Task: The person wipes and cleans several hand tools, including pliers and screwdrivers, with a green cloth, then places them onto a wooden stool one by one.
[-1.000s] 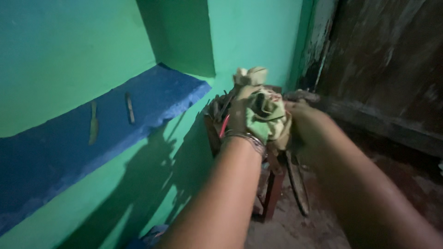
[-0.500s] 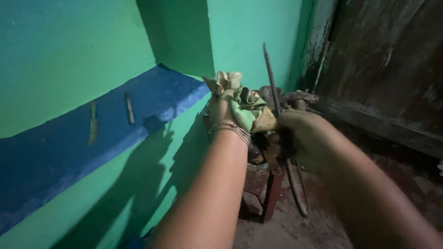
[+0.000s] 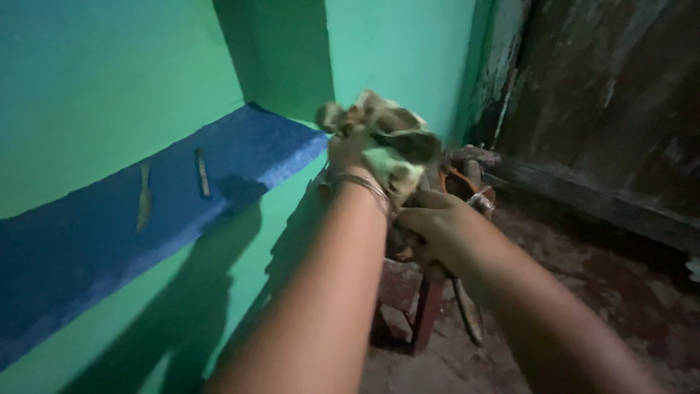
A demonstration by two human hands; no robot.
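Currently: left hand (image 3: 350, 149) clenched round crumpled cloth (image 3: 390, 138); right hand (image 3: 430, 230) gripping dark tool (image 3: 467, 310) over red stool (image 3: 408, 303).

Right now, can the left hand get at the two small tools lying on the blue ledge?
Probably not yet: the left hand is gripping a crumpled cloth. The two small tools lie uncovered on the blue ledge, so the path looks free once it lets go.
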